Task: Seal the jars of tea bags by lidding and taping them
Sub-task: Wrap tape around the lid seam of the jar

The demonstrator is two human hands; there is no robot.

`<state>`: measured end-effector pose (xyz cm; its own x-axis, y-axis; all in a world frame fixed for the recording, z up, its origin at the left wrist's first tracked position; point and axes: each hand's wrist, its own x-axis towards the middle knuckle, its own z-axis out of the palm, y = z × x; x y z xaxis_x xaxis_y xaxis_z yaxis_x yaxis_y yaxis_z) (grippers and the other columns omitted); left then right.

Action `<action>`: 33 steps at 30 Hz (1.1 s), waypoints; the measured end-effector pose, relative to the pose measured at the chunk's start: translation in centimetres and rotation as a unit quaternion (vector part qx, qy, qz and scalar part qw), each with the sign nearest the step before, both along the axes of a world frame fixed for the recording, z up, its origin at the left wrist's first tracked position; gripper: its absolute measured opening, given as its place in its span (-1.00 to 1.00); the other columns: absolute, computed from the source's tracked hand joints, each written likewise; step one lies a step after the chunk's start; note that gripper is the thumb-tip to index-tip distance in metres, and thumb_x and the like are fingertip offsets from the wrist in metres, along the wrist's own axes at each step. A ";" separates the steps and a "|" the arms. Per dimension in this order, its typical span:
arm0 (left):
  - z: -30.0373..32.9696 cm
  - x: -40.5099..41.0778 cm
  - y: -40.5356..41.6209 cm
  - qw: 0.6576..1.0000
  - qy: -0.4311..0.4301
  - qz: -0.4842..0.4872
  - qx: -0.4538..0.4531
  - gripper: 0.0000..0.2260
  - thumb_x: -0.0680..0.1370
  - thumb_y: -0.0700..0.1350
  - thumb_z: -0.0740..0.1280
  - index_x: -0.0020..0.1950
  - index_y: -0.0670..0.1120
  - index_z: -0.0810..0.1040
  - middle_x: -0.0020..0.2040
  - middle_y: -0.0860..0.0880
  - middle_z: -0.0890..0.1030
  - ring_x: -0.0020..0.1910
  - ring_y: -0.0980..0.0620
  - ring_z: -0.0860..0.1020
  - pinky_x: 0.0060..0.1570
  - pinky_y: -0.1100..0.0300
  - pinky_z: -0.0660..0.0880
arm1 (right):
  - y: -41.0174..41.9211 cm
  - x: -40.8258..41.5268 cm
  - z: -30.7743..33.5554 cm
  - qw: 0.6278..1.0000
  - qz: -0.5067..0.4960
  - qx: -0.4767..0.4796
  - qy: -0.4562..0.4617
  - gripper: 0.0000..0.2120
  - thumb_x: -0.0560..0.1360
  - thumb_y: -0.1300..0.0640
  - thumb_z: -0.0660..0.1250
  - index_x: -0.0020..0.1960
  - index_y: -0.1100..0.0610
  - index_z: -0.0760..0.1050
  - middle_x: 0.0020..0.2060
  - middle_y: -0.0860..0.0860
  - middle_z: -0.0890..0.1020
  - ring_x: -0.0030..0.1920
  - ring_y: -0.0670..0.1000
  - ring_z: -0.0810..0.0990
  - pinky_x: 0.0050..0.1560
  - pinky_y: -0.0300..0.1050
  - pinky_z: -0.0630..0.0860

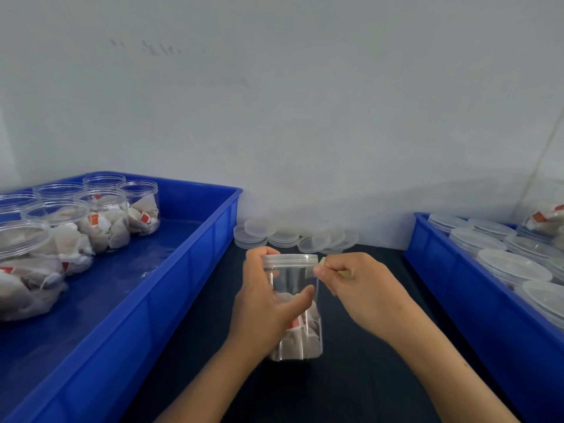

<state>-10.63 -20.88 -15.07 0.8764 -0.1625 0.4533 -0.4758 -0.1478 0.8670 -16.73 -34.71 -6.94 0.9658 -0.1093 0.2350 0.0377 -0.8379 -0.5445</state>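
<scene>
The left hand (265, 303) wraps around a clear lidded jar (294, 306) of tea bags, thumb across its front. The right hand (351, 285) pinches a small yellowish strip (322, 261) at the lid's (290, 260) edge. Loose lids (293, 236) lie beyond both hands on the dark bench (351, 377). Left of the left hand, a blue tray (171, 288) holds open jars (100, 215); right of the right hand, another tray (476, 300) holds lidded ones.

Two blue trays (213, 227), a clear jar (293, 279) of white tea bags (308, 334) with red tags, dark tabletop (351, 377).
</scene>
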 end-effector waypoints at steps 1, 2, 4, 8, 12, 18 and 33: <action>0.0 0.0 0.0 1.000 -0.002 0.001 0.004 -0.48 0.30 0.11 0.48 0.13 0.17 0.28 0.03 0.09 0.54 -0.10 0.10 0.63 -0.11 0.00 0.64 | 0.1 0.1 -0.1 1.000 0.001 0.005 -0.004 -0.56 0.61 -0.07 0.20 -0.41 0.06 0.30 -0.44 -0.04 0.40 -0.39 -0.06 0.35 -0.25 -0.04 0.44; -0.1 0.1 0.0 1.000 -0.003 0.002 0.006 -0.48 0.32 0.10 0.49 0.13 0.17 0.27 0.04 0.08 0.54 -0.11 0.11 0.63 -0.12 0.01 0.64 | 0.2 0.2 -0.2 1.000 0.001 0.008 -0.008 -0.55 0.61 -0.06 0.20 -0.42 0.04 0.30 -0.45 -0.05 0.41 -0.40 -0.07 0.35 -0.25 -0.05 0.44; -0.2 0.1 0.0 1.000 -0.011 0.007 0.014 -0.48 0.36 0.04 0.53 0.13 0.20 0.26 0.04 0.09 0.53 -0.11 0.15 0.62 -0.12 0.08 0.63 | 0.2 0.2 -0.3 1.000 -0.003 0.008 -0.016 -0.56 0.60 -0.07 0.20 -0.43 0.02 0.31 -0.47 -0.06 0.40 -0.41 -0.08 0.35 -0.27 -0.06 0.44; -0.2 -0.2 -0.2 0.999 -0.029 0.020 0.038 -0.44 0.37 0.03 0.54 0.15 0.23 0.23 0.13 0.10 0.48 0.03 0.14 0.57 -0.01 0.16 0.59 | 0.1 0.4 -0.5 1.000 -0.020 -0.006 -0.023 -0.58 0.60 -0.09 0.20 -0.39 0.02 0.35 -0.45 -0.07 0.41 -0.42 -0.09 0.35 -0.30 -0.11 0.39; -0.1 -0.4 -0.2 0.999 -0.030 0.016 0.039 -0.44 0.37 0.02 0.54 0.15 0.22 0.23 0.14 0.06 0.48 0.04 0.09 0.57 0.02 0.04 0.60 | 0.0 0.5 -0.6 1.000 -0.018 -0.002 -0.018 -0.60 0.60 -0.08 0.19 -0.38 0.01 0.37 -0.44 -0.05 0.43 -0.40 -0.09 0.38 -0.27 -0.07 0.45; -0.3 -0.4 -0.1 0.999 -0.032 0.012 0.033 -0.43 0.37 0.02 0.55 0.15 0.25 0.22 0.11 0.14 0.48 0.02 0.17 0.56 0.00 0.16 0.57 | 0.0 0.7 -0.9 0.999 -0.028 -0.005 -0.020 -0.60 0.60 -0.09 0.20 -0.39 -0.01 0.38 -0.45 -0.08 0.43 -0.42 -0.11 0.37 -0.33 -0.17 0.38; -0.6 -0.1 0.1 0.999 -0.020 -0.024 -0.018 -0.40 0.24 0.25 0.50 0.12 0.35 0.22 0.05 0.28 0.48 0.02 0.26 0.56 -0.05 0.21 0.59 | 0.1 1.7 -2.1 0.997 -0.039 0.061 0.001 -0.52 0.47 -0.28 0.27 -0.39 0.08 0.35 -0.52 -0.10 0.41 -0.44 -0.07 0.37 -0.33 -0.16 0.35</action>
